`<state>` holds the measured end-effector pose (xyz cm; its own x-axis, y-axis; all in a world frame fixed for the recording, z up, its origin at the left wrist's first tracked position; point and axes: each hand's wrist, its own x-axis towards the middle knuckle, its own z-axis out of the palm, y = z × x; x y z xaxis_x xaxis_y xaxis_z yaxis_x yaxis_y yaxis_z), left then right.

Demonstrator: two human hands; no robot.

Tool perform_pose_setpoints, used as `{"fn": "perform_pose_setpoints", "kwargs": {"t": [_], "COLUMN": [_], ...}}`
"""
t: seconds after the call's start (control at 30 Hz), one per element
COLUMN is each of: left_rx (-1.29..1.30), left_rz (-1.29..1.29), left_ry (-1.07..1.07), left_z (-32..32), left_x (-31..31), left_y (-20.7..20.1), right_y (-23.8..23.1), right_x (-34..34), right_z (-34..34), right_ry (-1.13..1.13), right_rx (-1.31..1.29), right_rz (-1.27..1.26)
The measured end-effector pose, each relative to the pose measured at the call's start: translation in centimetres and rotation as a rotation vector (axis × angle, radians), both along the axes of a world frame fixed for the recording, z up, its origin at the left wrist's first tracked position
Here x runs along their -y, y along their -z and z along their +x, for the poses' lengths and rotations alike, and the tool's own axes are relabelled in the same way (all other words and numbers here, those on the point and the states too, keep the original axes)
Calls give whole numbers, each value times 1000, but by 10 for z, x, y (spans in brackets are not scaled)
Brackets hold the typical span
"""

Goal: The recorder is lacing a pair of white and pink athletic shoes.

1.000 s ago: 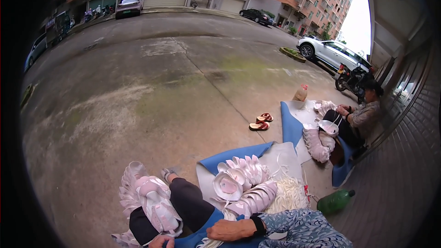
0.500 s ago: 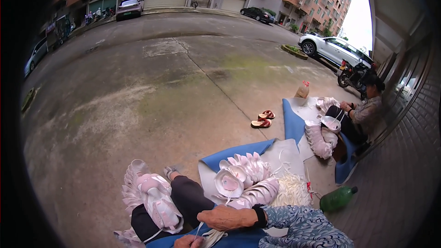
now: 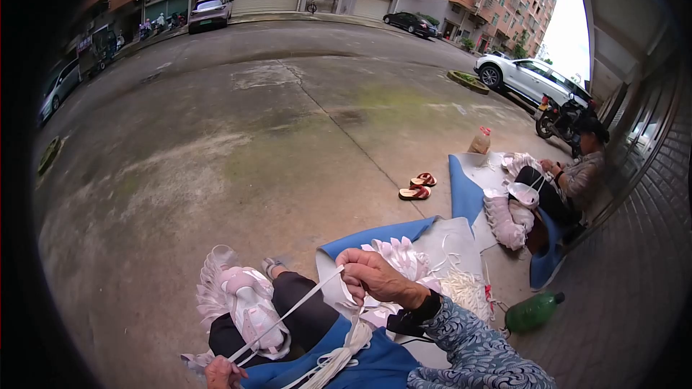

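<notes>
My right hand (image 3: pixel 376 275), raised above my lap, pinches one end of a white shoelace (image 3: pixel 297 305). My left hand (image 3: pixel 225 373) is closed on the lace's other part at the lower edge. Between them the lace runs taut on a slant. Below it, a bundle of white shoelaces (image 3: pixel 339 356) lies on the blue cloth (image 3: pixel 389 360) over my lap. A pink-and-white shoe upper (image 3: pixel 257 317) rests on my dark-trousered leg, beside a row of nested uppers (image 3: pixel 216 281). More pink uppers (image 3: pixel 405 256) lie on the mat, partly hidden by my right hand.
Loose white laces (image 3: pixel 465 292) lie on a grey-and-blue mat (image 3: pixel 450 234). A green bottle (image 3: pixel 532 313) lies to the right. Red sandals (image 3: pixel 418 187) stand ahead. Another person (image 3: pixel 580 173) sits at the right with more uppers. Parked cars and a motorcycle (image 3: pixel 559 124) stand farther off.
My hands have moved apart, the right up and forward, the left toward the lower left. The shoelace is now stretched between them. More of the lace bundle shows.
</notes>
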<state>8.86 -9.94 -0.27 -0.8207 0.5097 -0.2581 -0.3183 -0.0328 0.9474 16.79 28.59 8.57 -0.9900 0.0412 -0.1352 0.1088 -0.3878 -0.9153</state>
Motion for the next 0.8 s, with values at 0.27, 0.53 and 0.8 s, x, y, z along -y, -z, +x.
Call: {"fn": "perform_pose_setpoints", "kwargs": {"t": [0.27, 0.53, 0.8], "left_rx": [-112, -6, -21], "left_rz": [391, 361, 276], "left_ry": [-688, -869, -1226], "left_z": [-47, -49, -54], "left_x": [44, 82, 119], "left_y": [58, 55, 44], "right_y": [2, 49, 41], "right_x": [-10, -102, -215], "right_z": [2, -16, 7], "right_ry": [-514, 495, 1198], "right_rx": [-50, 63, -51], "right_rz": [867, 897, 19]}}
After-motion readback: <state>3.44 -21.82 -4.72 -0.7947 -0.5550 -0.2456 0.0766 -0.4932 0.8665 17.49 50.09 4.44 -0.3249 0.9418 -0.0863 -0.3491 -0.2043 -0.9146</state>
